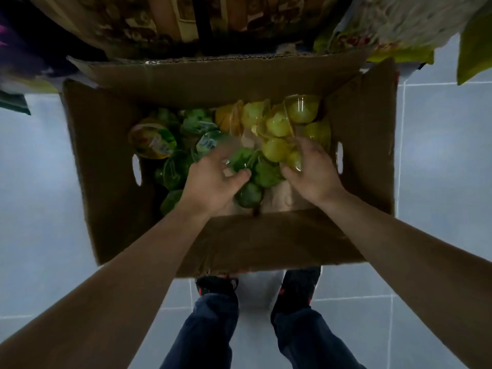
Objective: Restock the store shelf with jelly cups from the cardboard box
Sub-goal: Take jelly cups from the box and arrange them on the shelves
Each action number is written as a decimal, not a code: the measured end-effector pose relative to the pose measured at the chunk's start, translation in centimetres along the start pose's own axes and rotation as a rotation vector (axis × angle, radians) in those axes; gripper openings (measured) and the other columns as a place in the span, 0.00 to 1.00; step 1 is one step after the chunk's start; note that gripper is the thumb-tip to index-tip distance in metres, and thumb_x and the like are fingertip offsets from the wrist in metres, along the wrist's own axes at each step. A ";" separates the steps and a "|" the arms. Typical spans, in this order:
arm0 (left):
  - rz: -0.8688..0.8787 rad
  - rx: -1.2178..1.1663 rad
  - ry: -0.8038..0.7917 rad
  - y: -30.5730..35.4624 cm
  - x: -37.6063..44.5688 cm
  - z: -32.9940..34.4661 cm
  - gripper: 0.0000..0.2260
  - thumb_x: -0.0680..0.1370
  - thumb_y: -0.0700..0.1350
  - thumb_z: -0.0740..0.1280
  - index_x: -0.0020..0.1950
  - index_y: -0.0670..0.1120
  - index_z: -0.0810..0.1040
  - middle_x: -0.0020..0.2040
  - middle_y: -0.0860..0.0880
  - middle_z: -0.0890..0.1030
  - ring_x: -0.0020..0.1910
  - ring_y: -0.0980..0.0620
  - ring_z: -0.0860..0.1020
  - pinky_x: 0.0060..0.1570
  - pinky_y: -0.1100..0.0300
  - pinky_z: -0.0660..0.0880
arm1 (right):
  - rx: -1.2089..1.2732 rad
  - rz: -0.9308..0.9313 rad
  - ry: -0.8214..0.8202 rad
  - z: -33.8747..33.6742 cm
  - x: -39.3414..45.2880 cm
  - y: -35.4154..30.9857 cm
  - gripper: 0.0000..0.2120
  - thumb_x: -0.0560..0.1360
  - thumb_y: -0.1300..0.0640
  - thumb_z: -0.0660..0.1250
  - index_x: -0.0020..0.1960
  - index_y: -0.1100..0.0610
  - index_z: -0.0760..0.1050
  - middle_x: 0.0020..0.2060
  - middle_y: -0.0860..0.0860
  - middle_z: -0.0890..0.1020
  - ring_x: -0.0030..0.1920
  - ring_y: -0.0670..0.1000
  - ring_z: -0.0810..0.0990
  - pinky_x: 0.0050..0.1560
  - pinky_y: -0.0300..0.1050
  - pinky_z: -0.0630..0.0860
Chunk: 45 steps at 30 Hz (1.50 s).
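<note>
The fingers (239, 174) of the left hand (213, 179) were curled round a dark green clear-plastic jelly cup (241, 158) near the middle of the open brown cardboard box (106, 161), thumb pressed against the cluster from the near side. The fingers of the right hand (310, 169) were bent over a pale yellow-green clear-plastic jelly cup (294, 158) just beside it; motion blur made it hard to say whether that grip had fully closed, though it looked like a hold.

The remaining jelly cups lay loose in the bottom of the box: green ones toward the left and near side, yellow-green ones (277, 126) toward the far right, an orange one (226, 117) at the far wall, and one cup with a printed foil lid (151, 141) turned up at the left. The box stood on the pale grey tiled floor (439, 155), flaps spread, directly in front of the person's dark shoes (298, 286).

The step in hand appeared to be gathering cups from the box, one in each hand. The store shelf itself was not clearly in view; blurred packaged goods (394, 30) showed beyond the far flap. The next move would call for lifting both cups clear of their neighbours without dragging others up, then raising them over the far flap toward the shelf.
</note>
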<state>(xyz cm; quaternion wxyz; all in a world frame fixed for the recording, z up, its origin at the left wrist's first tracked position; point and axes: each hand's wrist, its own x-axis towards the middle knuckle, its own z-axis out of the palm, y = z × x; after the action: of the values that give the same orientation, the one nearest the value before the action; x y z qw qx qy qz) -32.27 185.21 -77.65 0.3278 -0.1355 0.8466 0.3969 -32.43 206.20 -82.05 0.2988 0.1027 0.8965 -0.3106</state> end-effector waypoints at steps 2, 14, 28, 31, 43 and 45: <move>0.012 -0.006 0.016 -1.1 1.9 0.8 0.26 0.76 0.50 0.72 0.73 0.54 0.70 0.54 0.63 0.73 0.58 0.61 0.73 0.53 0.70 0.68 | 0.005 -0.013 0.046 1.3 2.7 0.5 0.32 0.75 0.53 0.70 0.76 0.53 0.62 0.69 0.54 0.71 0.68 0.55 0.71 0.65 0.47 0.68; 0.054 -0.084 0.023 -3.4 5.5 3.1 0.30 0.76 0.51 0.72 0.76 0.53 0.67 0.66 0.58 0.75 0.63 0.57 0.74 0.61 0.63 0.70 | 0.078 0.052 0.318 4.1 8.3 1.4 0.22 0.79 0.46 0.64 0.71 0.52 0.72 0.64 0.53 0.79 0.65 0.55 0.76 0.65 0.50 0.73; 0.021 -0.482 -0.147 -1.0 0.9 1.1 0.33 0.75 0.53 0.73 0.77 0.56 0.63 0.66 0.57 0.73 0.65 0.60 0.75 0.63 0.62 0.75 | 0.202 -0.443 0.384 -0.4 -1.7 -2.0 0.12 0.77 0.65 0.68 0.58 0.58 0.82 0.53 0.46 0.83 0.54 0.43 0.82 0.57 0.33 0.76; 0.022 -0.590 -0.185 -0.8 0.2 0.7 0.37 0.69 0.59 0.76 0.75 0.60 0.63 0.70 0.52 0.75 0.69 0.52 0.74 0.65 0.53 0.75 | 0.247 -0.549 0.311 -0.4 -3.7 -2.5 0.13 0.75 0.70 0.68 0.57 0.61 0.82 0.54 0.48 0.82 0.59 0.44 0.81 0.63 0.38 0.75; -0.127 -0.530 0.036 -4.3 1.0 1.4 0.39 0.69 0.37 0.78 0.77 0.45 0.65 0.57 0.59 0.78 0.57 0.63 0.78 0.62 0.63 0.75 | -0.125 -0.169 0.125 1.1 -0.5 1.6 0.27 0.77 0.50 0.68 0.73 0.55 0.69 0.69 0.52 0.74 0.69 0.53 0.71 0.68 0.46 0.68; -0.132 -0.506 0.074 -5.3 1.8 1.4 0.39 0.69 0.39 0.78 0.77 0.45 0.65 0.57 0.60 0.78 0.57 0.64 0.78 0.58 0.67 0.75 | -0.171 -0.138 0.084 1.9 1.5 1.5 0.28 0.77 0.48 0.68 0.75 0.54 0.66 0.71 0.52 0.70 0.70 0.55 0.69 0.68 0.48 0.67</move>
<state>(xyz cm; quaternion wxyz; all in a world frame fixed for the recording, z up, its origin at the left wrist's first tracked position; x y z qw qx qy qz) -30.37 182.89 -82.59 0.2775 -0.2825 0.7210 0.5686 -32.15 206.14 -84.88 0.2466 0.0280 0.9364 -0.2481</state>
